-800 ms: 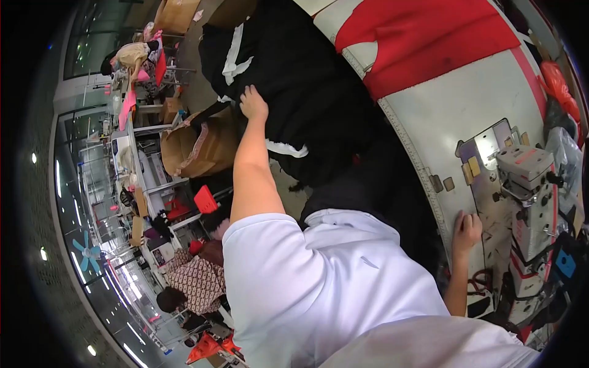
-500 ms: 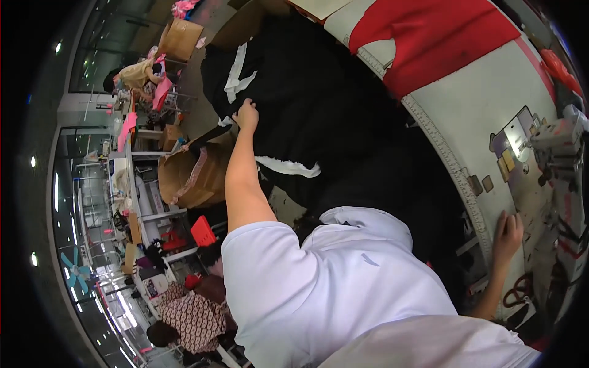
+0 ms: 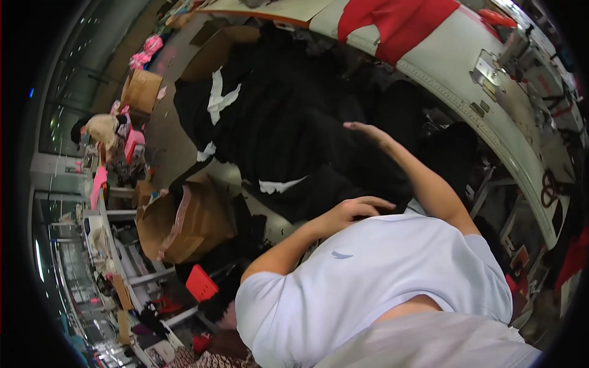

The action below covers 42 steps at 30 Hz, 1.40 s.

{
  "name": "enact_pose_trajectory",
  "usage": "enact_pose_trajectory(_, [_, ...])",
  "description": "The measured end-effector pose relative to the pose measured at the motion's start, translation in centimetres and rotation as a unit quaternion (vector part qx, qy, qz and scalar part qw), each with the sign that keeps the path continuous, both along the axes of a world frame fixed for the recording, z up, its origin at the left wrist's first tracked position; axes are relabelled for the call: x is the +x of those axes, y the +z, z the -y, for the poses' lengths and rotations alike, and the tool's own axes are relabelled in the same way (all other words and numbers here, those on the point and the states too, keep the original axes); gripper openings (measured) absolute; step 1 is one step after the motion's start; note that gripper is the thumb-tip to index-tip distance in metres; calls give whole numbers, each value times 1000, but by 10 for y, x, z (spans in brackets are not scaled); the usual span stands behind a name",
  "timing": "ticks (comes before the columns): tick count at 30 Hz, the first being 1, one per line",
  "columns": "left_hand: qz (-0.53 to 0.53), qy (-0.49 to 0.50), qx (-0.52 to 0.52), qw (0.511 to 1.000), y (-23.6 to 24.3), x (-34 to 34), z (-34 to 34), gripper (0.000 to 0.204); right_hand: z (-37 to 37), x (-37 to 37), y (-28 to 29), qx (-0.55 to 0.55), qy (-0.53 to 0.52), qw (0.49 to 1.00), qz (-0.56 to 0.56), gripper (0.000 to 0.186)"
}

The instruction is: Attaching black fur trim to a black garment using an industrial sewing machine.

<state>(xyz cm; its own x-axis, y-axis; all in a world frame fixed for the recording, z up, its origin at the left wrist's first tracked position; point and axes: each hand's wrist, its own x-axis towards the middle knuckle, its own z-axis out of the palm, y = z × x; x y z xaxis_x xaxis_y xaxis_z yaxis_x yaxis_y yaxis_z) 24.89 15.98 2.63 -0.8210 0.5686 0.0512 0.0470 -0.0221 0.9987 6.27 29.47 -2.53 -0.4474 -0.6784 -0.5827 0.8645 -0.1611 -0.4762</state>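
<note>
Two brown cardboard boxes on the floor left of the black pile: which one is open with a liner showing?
The nearer, larger cardboard box, just left of the left hand; its top gapes open with a pinkish liner. The farther box shows only plain brown sides.

Garment pile (image 3: pixel 294 122) sits centre, on the floor beside the sewing table (image 3: pixel 454 67), which runs along its right. Cloth piece (image 3: pixel 399 21) lies on the table's far end. Open cardboard box (image 3: pixel 184 221) left of the pile, near side; second box (image 3: pixel 142 91) farther left, behind it.
</note>
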Motion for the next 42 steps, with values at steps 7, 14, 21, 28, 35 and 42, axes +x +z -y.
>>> enact_pose_trajectory(7, [464,88,100,876,-56,37,79,99,-96,22,126,-243,-310,911,-119,20])
enact_pose_trajectory(14, [505,168,290,795,-15,-53,-32,103,-212,74,161,-203,-459,757,-419,25])
enact_pose_trajectory(21, [248,354,274,859,57,-128,-72,43,-326,119,138,19,-579,678,-453,22])
enact_pose_trajectory(28, [-264,373,140,879,314,-360,-30,53,-340,110,133,183,-554,668,-462,19])
enact_pose_trajectory(35, [-225,170,76,957,413,-582,-165,49,-250,16,142,238,-328,570,-714,16])
enact_pose_trajectory(42, [-180,161,-63,968,292,-747,-229,54,-183,-91,80,222,-362,523,-739,32])
